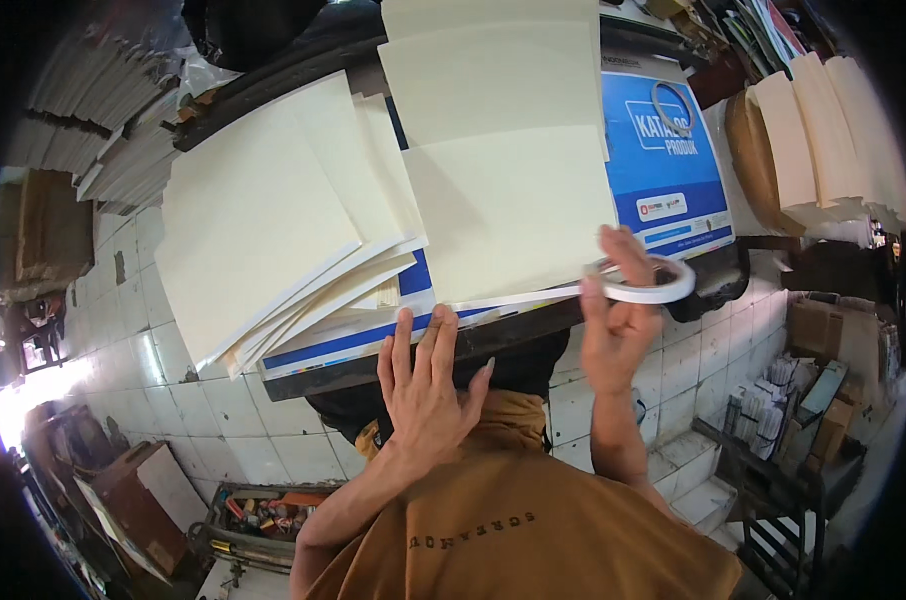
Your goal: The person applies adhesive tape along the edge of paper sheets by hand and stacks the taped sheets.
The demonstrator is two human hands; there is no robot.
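My right hand (618, 335) grips a roll of white tape (670, 291), with thumb and fingers closed around one side of it. From the roll a narrow white strip (518, 298) stretches left along the near edge of a cream paper sheet (518, 215). My left hand (413, 385) lies with fingers extended, the fingertips touching the strip's left end at the sheet's near edge. More cream sheets overlap above this one, running away from me. To the left, a fanned stack of cream sheets (258, 200) rests on the same table.
A blue printed sheet (663, 170) lies on the right, with another tape roll (672, 108) on it. The dark table edge (323, 378) runs before me. Paper bundles (808, 140) stand right. A box of small items (273, 510) and cartons (818, 330) sit around the tiled floor.
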